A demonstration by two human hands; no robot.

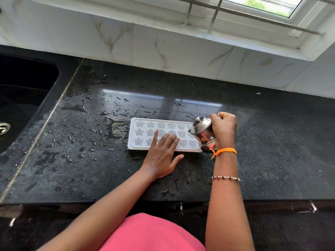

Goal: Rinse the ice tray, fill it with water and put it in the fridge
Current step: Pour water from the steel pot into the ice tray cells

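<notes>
Wet black countertop, marble-tiled wall, barred window.

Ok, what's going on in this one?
A person is filling a white ice tray that lies flat on a wet black counter. The left hand rests on the tray with straight fingers, steadying it. The right hand grips a small steel vessel, tipped over the tray's right end. No stream of water is plainly visible. A sink sits at the left.

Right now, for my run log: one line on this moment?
phase: filling | left hand: flat on ice tray | right hand: tilting steel pot over tray end
</notes>
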